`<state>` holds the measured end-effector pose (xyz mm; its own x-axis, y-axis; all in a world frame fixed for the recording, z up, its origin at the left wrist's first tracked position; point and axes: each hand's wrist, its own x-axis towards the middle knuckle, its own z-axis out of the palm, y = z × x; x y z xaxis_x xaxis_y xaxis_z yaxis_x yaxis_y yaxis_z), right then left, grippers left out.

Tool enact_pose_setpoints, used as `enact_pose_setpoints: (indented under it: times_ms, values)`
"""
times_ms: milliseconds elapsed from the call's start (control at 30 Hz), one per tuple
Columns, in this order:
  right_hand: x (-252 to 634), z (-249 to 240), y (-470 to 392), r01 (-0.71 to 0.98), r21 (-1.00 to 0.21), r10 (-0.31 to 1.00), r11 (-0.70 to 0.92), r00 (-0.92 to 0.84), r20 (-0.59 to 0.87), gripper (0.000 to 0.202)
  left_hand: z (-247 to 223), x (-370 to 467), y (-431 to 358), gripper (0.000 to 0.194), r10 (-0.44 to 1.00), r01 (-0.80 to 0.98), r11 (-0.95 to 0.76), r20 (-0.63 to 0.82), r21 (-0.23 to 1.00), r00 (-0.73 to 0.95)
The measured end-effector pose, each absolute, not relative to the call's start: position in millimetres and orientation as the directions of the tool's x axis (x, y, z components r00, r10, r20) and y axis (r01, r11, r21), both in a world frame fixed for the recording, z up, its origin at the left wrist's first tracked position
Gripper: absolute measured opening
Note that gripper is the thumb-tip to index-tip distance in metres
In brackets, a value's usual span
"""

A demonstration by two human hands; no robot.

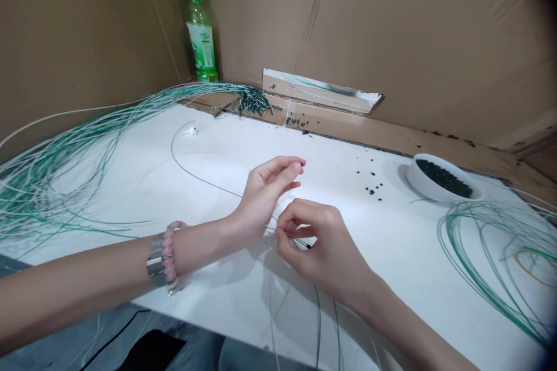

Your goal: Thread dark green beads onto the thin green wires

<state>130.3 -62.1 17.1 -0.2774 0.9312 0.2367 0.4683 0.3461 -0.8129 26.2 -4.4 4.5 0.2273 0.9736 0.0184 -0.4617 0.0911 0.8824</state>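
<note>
Here, left of the bowl [416, 181], your right hand [327, 240] pinches green wires [298, 239]; your left hand [266, 191], farther off, has fingers pinching a dark bit [303, 164].

Left forearm [87, 287] runs in from the left edge, rising to the wrist [221, 237] — left hand [261, 191] turned thumb side up, thumb and index tips brought together, remaining fingers bent loosely behind. Right forearm [404, 316] enters from bottom right, right hand [326, 240] back up, thumb and index curled into a tight pinch — sits slightly nearer the body, fingertips just beside the left hand's heel.
</note>
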Motion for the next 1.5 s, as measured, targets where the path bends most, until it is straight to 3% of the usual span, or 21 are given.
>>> enact_pose_setpoints:
  times_ms: [433, 733, 967, 1500]
  values:
    - [130.5, 16.0, -60.8, 0.452, -0.826, 0.935, 0.338, -0.259, 0.241, 0.014, 5.8, 26.3, -6.4, 0.012, 0.965, -0.458, 0.081, 0.046, 0.885, 0.259]
    - [153.2, 34.9, -59.6, 0.53, -0.748, 0.886, 0.401, -0.017, 0.463, 0.012, 0.6, 19.9, -10.3, 0.011, 0.884, -0.492, 0.356, -0.115, 0.794, 0.454]
    - [157.5, 36.3, -58.3, 0.589, -0.71, 0.869, 0.386, 0.025, 0.494, 0.013, -1.9, 16.5, -13.0, 0.012, 0.834, -0.498, 0.448, -0.147, 0.742, 0.532]
    - [160.4, 37.5, -57.3, 0.664, -0.611, 0.827, 0.431, -0.02, 0.562, 0.014, -2.0, 16.5, -12.4, 0.005, 0.83, -0.484, 0.408, -0.093, 0.774, 0.55]
